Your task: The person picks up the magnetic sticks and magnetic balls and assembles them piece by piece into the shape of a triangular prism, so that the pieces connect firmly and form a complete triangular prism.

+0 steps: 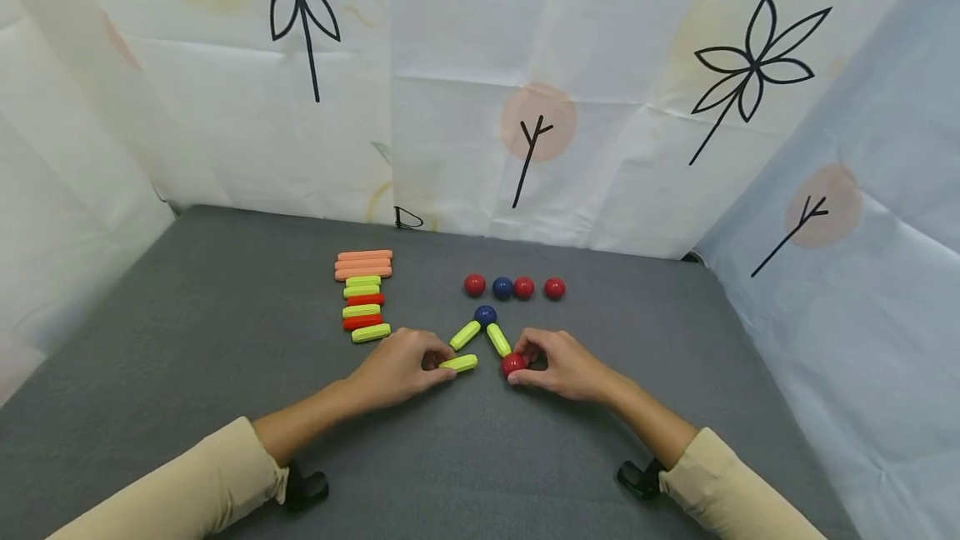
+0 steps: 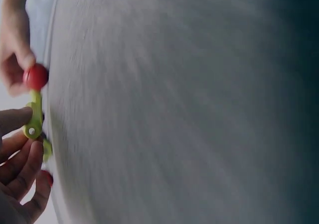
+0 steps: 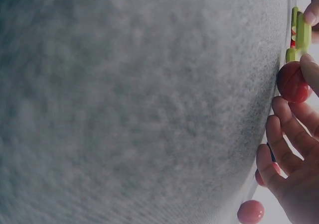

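A grey table (image 1: 225, 340) fills most of the head view, walled in by a white printed curtain (image 1: 465, 65). Both wrist views show little but blurred grey surface, with the work squeezed to one edge.

The left hand (image 1: 397, 369) has its fingers curled around the near end of a yellow-green stick (image 1: 459, 363) lying flat; the fingertips themselves are hidden under the knuckles. The right hand (image 1: 564, 365) pinches a red ball (image 1: 513, 364) between thumb and fingers, and the ball seems to touch the lower end of a slanted stick (image 1: 498, 339).

That stick and a second slanted one (image 1: 465, 335) meet at a blue ball (image 1: 485, 315).

Farther back sits a row of four balls (image 1: 513, 287), three red and one blue. To the left lies a column of spare sticks (image 1: 363, 294), orange, yellow-green and red.

In the left wrist view a red piece by the fingers is cut off and cannot be made out.
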`<act>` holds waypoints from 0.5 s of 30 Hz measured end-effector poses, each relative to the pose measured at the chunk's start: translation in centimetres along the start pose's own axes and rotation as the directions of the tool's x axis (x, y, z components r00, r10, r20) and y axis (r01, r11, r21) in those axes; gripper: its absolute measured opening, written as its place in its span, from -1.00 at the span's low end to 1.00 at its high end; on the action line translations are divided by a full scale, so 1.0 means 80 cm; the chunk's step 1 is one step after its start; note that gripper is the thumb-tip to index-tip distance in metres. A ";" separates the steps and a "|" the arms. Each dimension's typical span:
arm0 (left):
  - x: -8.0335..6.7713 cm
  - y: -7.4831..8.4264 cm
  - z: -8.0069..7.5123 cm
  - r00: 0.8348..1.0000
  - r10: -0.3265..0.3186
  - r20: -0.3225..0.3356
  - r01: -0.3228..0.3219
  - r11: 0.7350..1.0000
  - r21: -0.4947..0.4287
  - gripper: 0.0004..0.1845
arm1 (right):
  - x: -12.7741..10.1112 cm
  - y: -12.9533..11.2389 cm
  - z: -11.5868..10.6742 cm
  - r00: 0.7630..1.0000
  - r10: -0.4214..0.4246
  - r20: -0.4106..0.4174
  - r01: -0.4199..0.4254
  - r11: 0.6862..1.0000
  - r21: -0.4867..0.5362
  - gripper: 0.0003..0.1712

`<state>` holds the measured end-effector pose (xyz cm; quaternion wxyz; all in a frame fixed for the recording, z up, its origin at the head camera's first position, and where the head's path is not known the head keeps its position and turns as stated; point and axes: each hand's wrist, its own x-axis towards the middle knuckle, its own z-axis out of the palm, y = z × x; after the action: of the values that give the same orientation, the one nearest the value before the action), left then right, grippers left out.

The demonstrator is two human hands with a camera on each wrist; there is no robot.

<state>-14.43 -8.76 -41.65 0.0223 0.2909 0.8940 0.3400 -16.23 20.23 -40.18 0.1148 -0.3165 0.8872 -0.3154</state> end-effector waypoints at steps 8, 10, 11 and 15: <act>0.026 0.019 0.026 0.998 0.040 0.040 -0.040 0.999 -0.015 -0.82 | -0.001 0.003 0.003 0.999 -0.042 -0.021 0.042 0.999 0.004 -0.71; 0.028 0.020 0.026 0.998 0.044 0.047 -0.043 0.999 -0.019 -0.81 | -0.001 0.003 0.003 0.999 -0.047 -0.026 0.047 0.999 0.004 -0.71; 0.029 0.020 0.026 0.998 0.049 0.044 -0.048 0.999 -0.024 -0.82 | -0.002 0.003 0.003 0.999 -0.047 -0.027 0.047 0.999 0.004 -0.70; 0.037 0.016 0.021 0.998 0.058 -0.006 -0.059 0.996 -0.060 -0.85 | -0.003 0.003 0.002 0.999 -0.031 -0.020 0.031 0.999 0.016 -0.68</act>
<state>-15.87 -5.40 -41.65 0.0193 0.3155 0.8745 0.3680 -16.09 20.43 -40.46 0.1038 -0.3263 0.8807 -0.3273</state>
